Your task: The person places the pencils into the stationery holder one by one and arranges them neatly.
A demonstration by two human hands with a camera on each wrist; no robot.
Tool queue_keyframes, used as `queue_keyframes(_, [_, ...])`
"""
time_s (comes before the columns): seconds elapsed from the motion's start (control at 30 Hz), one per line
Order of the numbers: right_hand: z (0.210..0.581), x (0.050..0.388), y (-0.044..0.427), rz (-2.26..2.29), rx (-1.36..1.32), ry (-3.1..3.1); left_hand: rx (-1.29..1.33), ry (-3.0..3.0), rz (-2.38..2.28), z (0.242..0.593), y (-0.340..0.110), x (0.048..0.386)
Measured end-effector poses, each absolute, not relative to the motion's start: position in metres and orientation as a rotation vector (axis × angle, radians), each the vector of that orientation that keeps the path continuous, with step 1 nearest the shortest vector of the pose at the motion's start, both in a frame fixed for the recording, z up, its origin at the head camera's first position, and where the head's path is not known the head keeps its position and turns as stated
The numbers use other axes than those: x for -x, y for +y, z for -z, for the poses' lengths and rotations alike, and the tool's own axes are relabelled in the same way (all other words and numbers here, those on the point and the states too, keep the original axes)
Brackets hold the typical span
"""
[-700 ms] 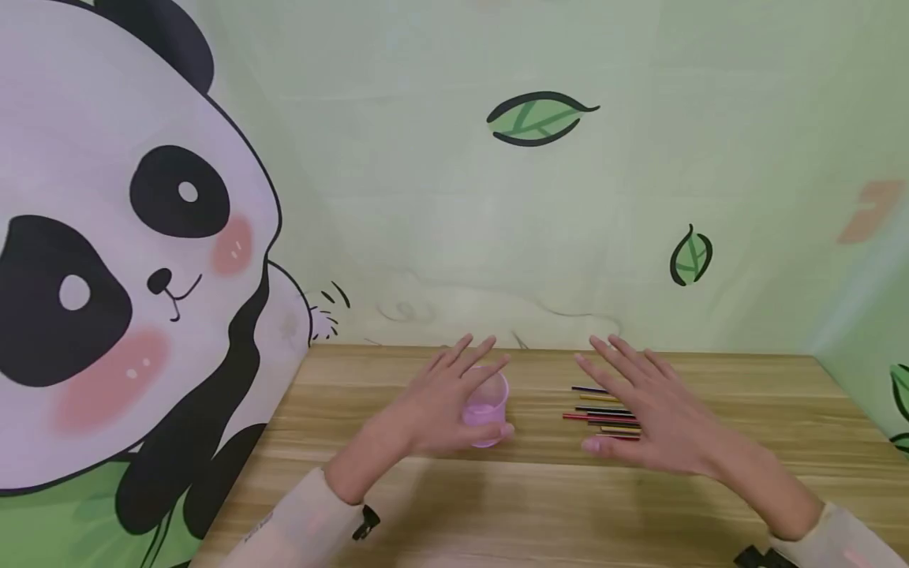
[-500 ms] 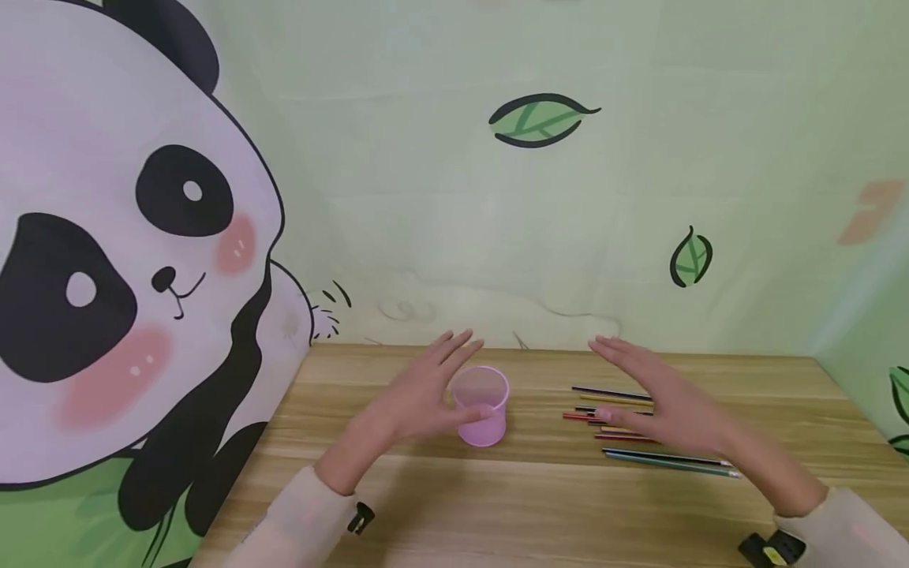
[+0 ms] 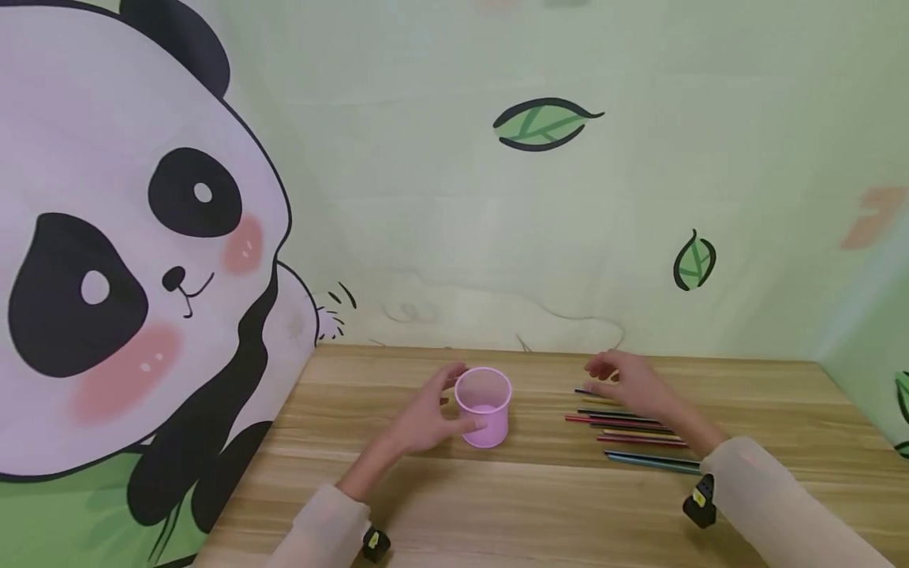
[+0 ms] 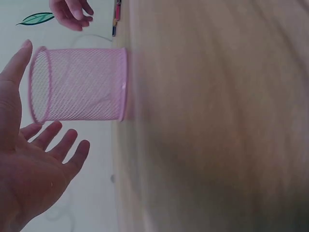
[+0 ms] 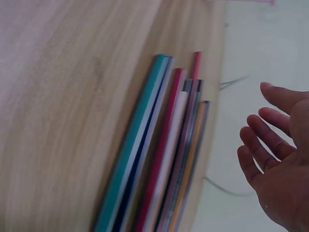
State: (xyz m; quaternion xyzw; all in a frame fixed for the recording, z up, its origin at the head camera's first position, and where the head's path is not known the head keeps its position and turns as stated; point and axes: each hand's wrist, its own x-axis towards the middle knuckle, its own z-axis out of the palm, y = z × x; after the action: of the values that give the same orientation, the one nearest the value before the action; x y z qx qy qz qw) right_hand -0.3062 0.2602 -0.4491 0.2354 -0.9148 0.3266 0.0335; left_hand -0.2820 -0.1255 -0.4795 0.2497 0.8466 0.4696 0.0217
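Observation:
A pink mesh pen holder (image 3: 485,422) stands upright on the wooden table. My left hand (image 3: 426,414) is beside its left side, thumb and fingers spread around it; in the left wrist view the fingers appear apart from the mesh (image 4: 87,84). Several pencils (image 3: 632,424) of different colours lie side by side to the right of the holder. Above their far end hovers my right hand (image 3: 632,384), fingers loosely bent. The right wrist view shows that hand (image 5: 280,154) holding nothing, off to the side of the pencils (image 5: 159,145).
The wooden table (image 3: 525,513) ends at a pale green wall cloth (image 3: 426,197) printed with leaves and a large panda (image 3: 142,260). Black wrist cameras (image 3: 701,501) are worn at both cuffs.
Both hands have come down from a spread pose. The left hand has closed in on the pen holder; the right has moved to the far pencils, its fingers bending. Pencils and holder keep their places.

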Motion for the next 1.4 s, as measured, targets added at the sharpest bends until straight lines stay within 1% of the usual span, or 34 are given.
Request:
queue_keyframes(0.23, [0.475,0.327,0.253,-0.921,-0.656,-2.881,-0.711,2.547,-1.592,0.49,-0.113,0.285])
queue_keyframes(0.6, [0.494,0.338,0.255,-0.844,-0.61,-2.941,-0.668,2.414,-1.702,0.492,-0.111,0.289])
queue_keyframes(0.9, [0.493,0.343,0.257,-0.86,-0.658,-2.971,-0.699,2.389,-1.706,0.49,-0.112,0.29])
queue_keyframes(1.13, [0.492,0.338,0.26,-0.769,-0.773,-2.979,-0.69,2.396,-1.678,0.491,-0.113,0.288])
queue_keyframes(1.4, [0.479,0.338,0.256,-0.661,-0.767,-2.895,-0.673,2.384,-1.692,0.491,-0.113,0.289])
